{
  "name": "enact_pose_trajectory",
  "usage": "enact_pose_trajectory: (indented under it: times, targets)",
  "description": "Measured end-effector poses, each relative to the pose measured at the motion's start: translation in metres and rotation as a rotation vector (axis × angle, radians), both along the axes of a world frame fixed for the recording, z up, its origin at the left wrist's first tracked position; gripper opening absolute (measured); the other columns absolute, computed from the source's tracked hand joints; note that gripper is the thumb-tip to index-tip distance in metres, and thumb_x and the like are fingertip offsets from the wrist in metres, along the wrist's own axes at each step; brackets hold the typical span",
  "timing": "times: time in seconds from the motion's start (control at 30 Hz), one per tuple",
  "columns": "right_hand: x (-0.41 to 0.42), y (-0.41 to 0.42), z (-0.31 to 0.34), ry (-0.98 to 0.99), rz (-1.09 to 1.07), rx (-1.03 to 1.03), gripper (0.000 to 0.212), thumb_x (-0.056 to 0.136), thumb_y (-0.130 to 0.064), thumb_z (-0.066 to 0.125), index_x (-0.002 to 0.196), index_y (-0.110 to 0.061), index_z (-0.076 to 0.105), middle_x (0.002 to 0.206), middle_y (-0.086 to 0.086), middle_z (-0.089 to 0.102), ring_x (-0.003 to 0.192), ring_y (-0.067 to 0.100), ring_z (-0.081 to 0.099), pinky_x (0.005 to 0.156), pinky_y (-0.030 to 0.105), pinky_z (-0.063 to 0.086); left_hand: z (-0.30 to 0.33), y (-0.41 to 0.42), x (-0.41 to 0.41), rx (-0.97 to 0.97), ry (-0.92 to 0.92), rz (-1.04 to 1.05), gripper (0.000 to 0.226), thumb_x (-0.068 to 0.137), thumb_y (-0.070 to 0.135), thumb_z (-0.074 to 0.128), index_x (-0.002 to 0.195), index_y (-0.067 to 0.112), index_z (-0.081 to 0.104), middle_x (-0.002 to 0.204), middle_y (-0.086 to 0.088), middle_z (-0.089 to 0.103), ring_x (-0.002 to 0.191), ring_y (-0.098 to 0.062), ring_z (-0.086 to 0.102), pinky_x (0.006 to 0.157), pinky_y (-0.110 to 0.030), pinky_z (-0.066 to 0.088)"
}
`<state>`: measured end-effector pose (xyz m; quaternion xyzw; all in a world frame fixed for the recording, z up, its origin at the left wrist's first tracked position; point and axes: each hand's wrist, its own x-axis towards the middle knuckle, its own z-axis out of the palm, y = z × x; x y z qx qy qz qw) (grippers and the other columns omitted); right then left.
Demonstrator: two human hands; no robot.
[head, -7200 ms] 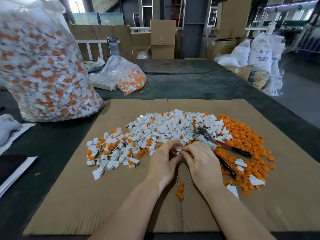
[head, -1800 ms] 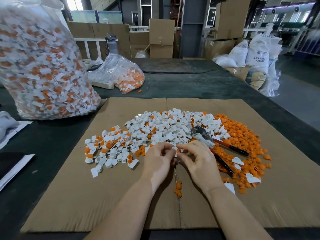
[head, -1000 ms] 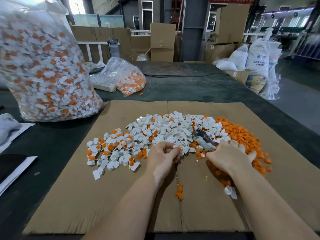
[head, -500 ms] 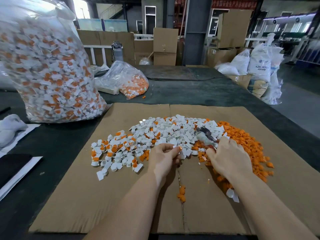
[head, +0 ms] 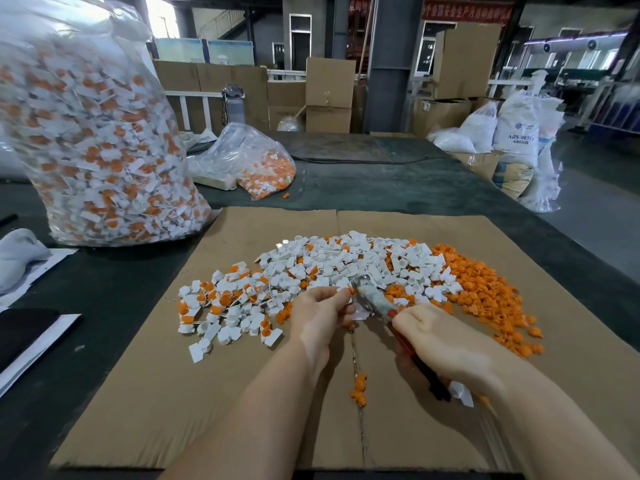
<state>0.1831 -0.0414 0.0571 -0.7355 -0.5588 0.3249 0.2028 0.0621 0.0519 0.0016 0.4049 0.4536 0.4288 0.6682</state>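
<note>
- Head view: two bare hands work over one flat sheet of cardboard (head: 242, 393) with a crease down its middle.
- One pair of pliers (head: 372, 297): the right hand (head: 446, 344) is curled round its red and black handles, and the metal head points up and left towards the heap.
- One small piece (head: 349, 291), white with a bit of orange, is pinched at the fingertips of the left hand (head: 320, 313), right against the pliers' head at the near edge of the heap.
- White plastic parts (head: 346, 261) lie in one broad heap, far too many to count; some at its left end have orange caps fitted.
- Loose orange caps (head: 485, 289) form a second heap to the right, touching the white one; a little cluster of orange caps (head: 358, 389) lies apart on the crease, between the forearms.
- Two clear bags: a big bag (head: 93, 150) packed with white and orange parts at far left, and a smaller bag (head: 249, 161) slumped behind the cardboard.
- Everything sits on a dark green table (head: 381, 188); a white cloth (head: 17, 251) lies at its left edge.
- Beyond is a warehouse: stacked cardboard boxes (head: 329, 95), a grey pillar (head: 391, 64), a grey bottle (head: 233, 105) and several white sacks (head: 516, 129) on the floor at right.
</note>
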Motion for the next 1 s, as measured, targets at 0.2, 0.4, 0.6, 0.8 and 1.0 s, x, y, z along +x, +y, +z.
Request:
enact_pose_trajectory:
  times: [0.2, 0.4, 0.6, 0.8, 1.0]
  targets:
    - [-0.002, -0.002, 0.0, -0.04, 0.056, -0.016, 0.04, 0.099, -0.028, 0.034, 0.061, -0.017, 0.034, 0.058, -0.002, 0.031, 0.05, 0.012, 0.028, 0.055, 0.029, 0.025, 0.0, 0.0, 0.001, -0.008, 0.023, 0.028, 0.002, 0.089, 0.004, 0.061, 0.089, 0.003, 0.062, 0.078, -0.012, 0.064, 0.065, -0.014, 0.061, 0.06, -0.02, 0.055]
    - [-0.003, -0.002, 0.002, -0.079, 0.076, -0.02, 0.039, 0.099, -0.033, 0.035, 0.063, -0.021, 0.038, 0.059, -0.005, 0.033, 0.049, 0.009, 0.03, 0.049, 0.023, 0.025, 0.001, 0.0, 0.001, -0.019, 0.006, 0.032, 0.003, 0.089, 0.004, 0.06, 0.087, 0.004, 0.062, 0.076, -0.01, 0.064, 0.063, -0.012, 0.061, 0.056, -0.017, 0.054]
    - [-0.01, 0.0, -0.004, -0.121, 0.084, -0.002, 0.036, 0.1, -0.043, 0.031, 0.073, -0.021, 0.04, 0.069, -0.003, 0.041, 0.06, 0.011, 0.04, 0.055, 0.023, 0.031, 0.0, 0.0, -0.001, -0.034, -0.018, 0.026, 0.003, 0.089, 0.004, 0.06, 0.091, 0.002, 0.061, 0.082, -0.013, 0.065, 0.065, -0.013, 0.061, 0.061, -0.02, 0.054]
    - [-0.012, 0.003, -0.015, -0.146, 0.001, 0.048, 0.027, 0.099, -0.043, 0.033, 0.077, -0.027, 0.037, 0.075, -0.005, 0.046, 0.063, 0.007, 0.042, 0.053, 0.021, 0.027, 0.0, -0.001, -0.002, -0.021, -0.017, 0.005, 0.003, 0.09, 0.004, 0.059, 0.09, 0.002, 0.062, 0.075, -0.01, 0.064, 0.059, -0.01, 0.059, 0.054, -0.016, 0.052]
    - [-0.009, 0.001, -0.027, -0.172, -0.048, 0.18, 0.027, 0.095, -0.048, 0.038, 0.08, -0.027, 0.044, 0.079, -0.009, 0.047, 0.067, 0.004, 0.044, 0.054, 0.02, 0.028, -0.001, -0.002, -0.002, -0.012, -0.07, 0.021, 0.008, 0.091, 0.003, 0.057, 0.096, -0.002, 0.061, 0.067, -0.008, 0.063, 0.049, -0.006, 0.058, 0.051, -0.016, 0.051]
